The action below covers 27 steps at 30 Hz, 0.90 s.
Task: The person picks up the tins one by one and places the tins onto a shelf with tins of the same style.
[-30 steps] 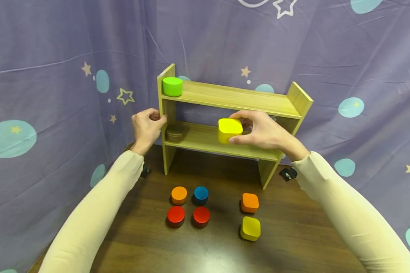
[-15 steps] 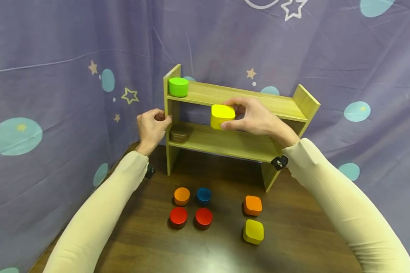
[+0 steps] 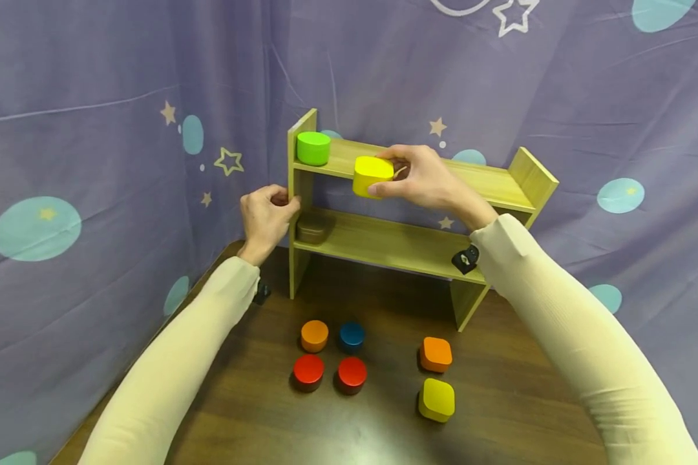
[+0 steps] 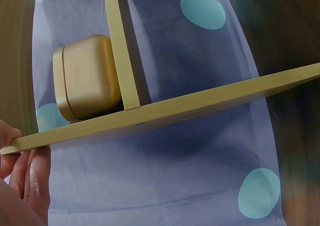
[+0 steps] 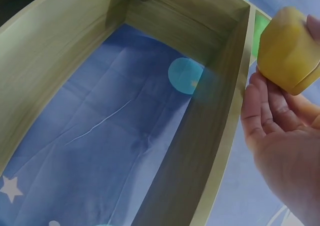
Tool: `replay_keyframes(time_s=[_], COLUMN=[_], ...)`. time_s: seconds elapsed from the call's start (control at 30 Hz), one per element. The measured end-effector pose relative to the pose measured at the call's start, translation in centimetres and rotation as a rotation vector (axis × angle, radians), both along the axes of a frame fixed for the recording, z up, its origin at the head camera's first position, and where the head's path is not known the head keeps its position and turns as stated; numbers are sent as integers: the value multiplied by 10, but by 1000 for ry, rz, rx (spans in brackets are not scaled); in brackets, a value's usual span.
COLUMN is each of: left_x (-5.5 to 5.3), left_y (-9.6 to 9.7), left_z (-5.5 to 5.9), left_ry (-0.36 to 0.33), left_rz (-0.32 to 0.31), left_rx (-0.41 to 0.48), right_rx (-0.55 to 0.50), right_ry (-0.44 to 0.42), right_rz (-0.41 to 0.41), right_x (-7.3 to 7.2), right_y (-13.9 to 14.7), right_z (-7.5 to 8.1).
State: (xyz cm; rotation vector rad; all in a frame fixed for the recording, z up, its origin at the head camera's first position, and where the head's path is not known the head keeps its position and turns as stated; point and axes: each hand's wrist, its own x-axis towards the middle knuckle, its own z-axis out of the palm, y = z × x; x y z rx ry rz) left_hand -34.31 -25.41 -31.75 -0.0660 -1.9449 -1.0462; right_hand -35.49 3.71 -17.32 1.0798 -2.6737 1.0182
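Observation:
My right hand (image 3: 421, 177) pinches a yellow rounded-square box (image 3: 372, 175) between thumb and fingers, in front of the top board of a wooden shelf (image 3: 395, 248). In the right wrist view the yellow box (image 5: 287, 51) is raised beside the board's edge. My left hand (image 3: 266, 216) grips the shelf's left side panel; in the left wrist view its thumb and fingers (image 4: 37, 178) lie on either side of that panel. A green round box (image 3: 313, 148) sits at the top board's left end. Below it, on the lower board, is a gold box (image 3: 311, 229).
On the brown table (image 3: 384, 445) stand an orange round box (image 3: 315, 336), a blue round box (image 3: 351, 336) and two red round boxes, one at left (image 3: 308, 372). Farther right are an orange square box (image 3: 436, 354) and a darker yellow square box (image 3: 437, 400). A patterned curtain hangs behind.
My right hand has raised the yellow box from in front of the lower board to the top board and moved it left toward the green box. My left hand stays on the side panel.

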Motion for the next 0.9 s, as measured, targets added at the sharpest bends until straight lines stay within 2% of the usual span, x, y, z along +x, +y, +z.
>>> replay_keyframes(time_s=[0.13,0.27,0.6,0.9], left_x=[-1,-1,-1,-1], left_y=[1,2,3,-1], left_z=[2,1,-4,-1], left_ry=[-11,-5,-5,15], left_rz=[-5,-3,0,1], left_rx=[3,6,1,-14], right_rx=[22,38,55,79], right_ry=[22,9,-25,-40], right_rz=[-19,-30,-50,-72], right_x=[-7,-14,-27,-35], right_y=[-5,-7,-14,-24], right_z=[7,12,12,19])
